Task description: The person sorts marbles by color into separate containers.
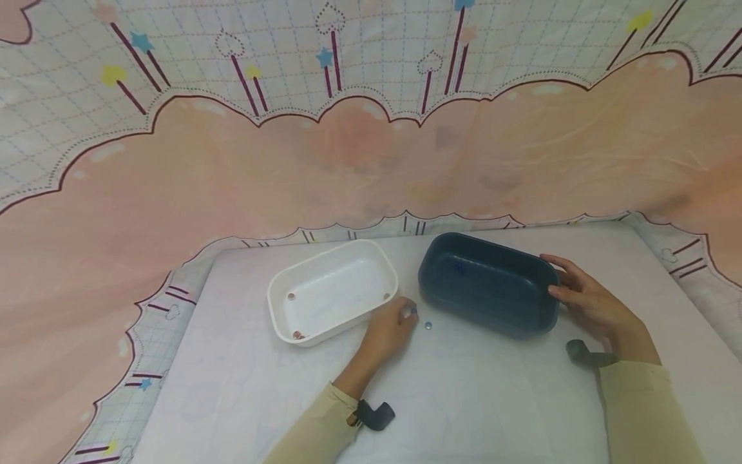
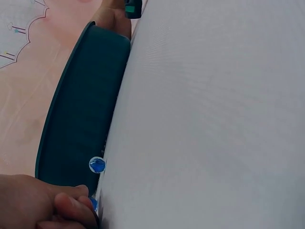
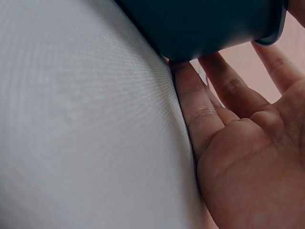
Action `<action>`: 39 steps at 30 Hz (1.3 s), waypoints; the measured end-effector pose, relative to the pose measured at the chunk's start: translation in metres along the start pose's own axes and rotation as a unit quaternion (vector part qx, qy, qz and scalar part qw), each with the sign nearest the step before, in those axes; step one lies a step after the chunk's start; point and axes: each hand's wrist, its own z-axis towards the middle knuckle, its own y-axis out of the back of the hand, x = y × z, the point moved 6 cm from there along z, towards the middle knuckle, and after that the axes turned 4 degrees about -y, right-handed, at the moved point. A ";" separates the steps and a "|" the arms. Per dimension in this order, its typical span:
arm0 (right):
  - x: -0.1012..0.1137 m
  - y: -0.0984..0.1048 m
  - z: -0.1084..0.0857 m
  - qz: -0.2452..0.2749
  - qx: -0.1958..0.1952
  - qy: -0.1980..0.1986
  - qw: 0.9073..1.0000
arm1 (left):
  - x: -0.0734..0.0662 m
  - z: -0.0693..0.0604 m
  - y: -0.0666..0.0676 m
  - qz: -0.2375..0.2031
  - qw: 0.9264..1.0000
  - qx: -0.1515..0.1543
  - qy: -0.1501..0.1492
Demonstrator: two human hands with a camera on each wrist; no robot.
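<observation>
My left hand (image 1: 390, 330) pinches a small blue marble (image 1: 414, 311) at its fingertips, beside the near right corner of the white bin (image 1: 333, 332). In the left wrist view that marble is partly hidden by the fingers. Another blue marble (image 2: 97, 165) lies on the table, between the hand and the dark blue bin (image 1: 487, 308). My right hand (image 1: 597, 309) holds the dark bin by its right end, thumb at the rim. Seen from the right wrist, fingers (image 3: 200, 109) touch the bin's outer wall low down, near the table.
Several small reddish marbles (image 1: 297, 335) lie in the white bin, near its walls. A faint blue spot (image 1: 460, 265) shows inside the dark bin. The white-covered table (image 1: 487, 393) meets a patterned cloth backdrop (image 1: 348, 167) behind both bins.
</observation>
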 end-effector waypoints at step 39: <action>-0.002 -0.001 -0.002 -0.005 -0.007 -0.021 1.000 | -0.002 0.000 -0.002 0.006 1.000 -0.009 -0.007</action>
